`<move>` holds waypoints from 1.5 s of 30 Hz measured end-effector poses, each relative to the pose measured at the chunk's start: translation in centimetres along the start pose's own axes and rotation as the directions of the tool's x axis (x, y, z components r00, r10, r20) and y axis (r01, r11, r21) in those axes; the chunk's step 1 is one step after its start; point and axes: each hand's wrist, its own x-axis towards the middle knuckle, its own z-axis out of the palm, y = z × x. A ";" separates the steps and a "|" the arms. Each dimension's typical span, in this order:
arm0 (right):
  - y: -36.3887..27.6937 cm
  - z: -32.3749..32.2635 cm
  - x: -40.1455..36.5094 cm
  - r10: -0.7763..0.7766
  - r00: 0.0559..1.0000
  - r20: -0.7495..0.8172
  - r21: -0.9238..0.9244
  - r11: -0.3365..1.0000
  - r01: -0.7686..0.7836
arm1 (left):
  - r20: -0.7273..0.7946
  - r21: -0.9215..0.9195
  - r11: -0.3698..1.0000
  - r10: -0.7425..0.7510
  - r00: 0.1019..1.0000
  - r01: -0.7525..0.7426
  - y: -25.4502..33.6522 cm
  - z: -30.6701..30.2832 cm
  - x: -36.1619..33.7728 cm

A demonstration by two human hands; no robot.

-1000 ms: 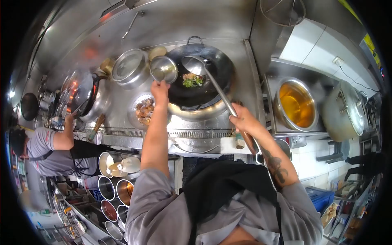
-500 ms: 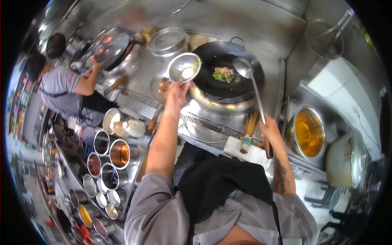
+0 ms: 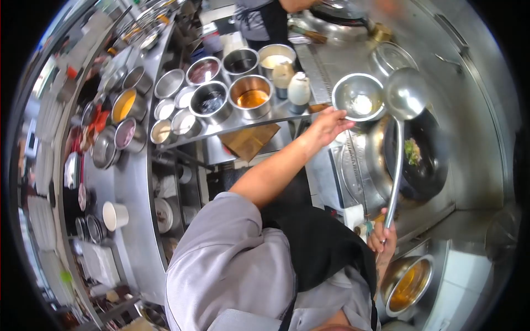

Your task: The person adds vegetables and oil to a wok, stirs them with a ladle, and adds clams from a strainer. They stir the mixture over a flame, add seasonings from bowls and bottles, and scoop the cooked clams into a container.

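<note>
My left hand (image 3: 329,127) grips the near rim of a steel bowl (image 3: 359,97), which looks empty but for a bright shine. In my right hand (image 3: 382,237) is the long handle of a steel ladle (image 3: 407,94); its round head is beside the bowl, above the far side of the wok. The black wok (image 3: 433,171) sits on the stove, with chopped green and pale pieces (image 3: 412,152) in it. Whether the ladle holds anything is unclear.
Steel pots of sauces, one with orange liquid (image 3: 252,98), and a squeeze bottle (image 3: 299,91) stand on the left counter. A pot of yellow oil (image 3: 408,284) is at lower right. A co-worker in a dark apron (image 3: 270,25) stands at the top.
The view has turned left towards the pots. The ladle has been raised out of the wok and brought near the bowl, which my left hand still holds.
</note>
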 end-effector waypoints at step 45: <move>8.9 22.4 26.4 0.641 0.768 0.002 -0.022 0.768 -0.640 | -0.675 0.062 0.994 0.112 0.730 -0.094 23.3 -36.2 -45.8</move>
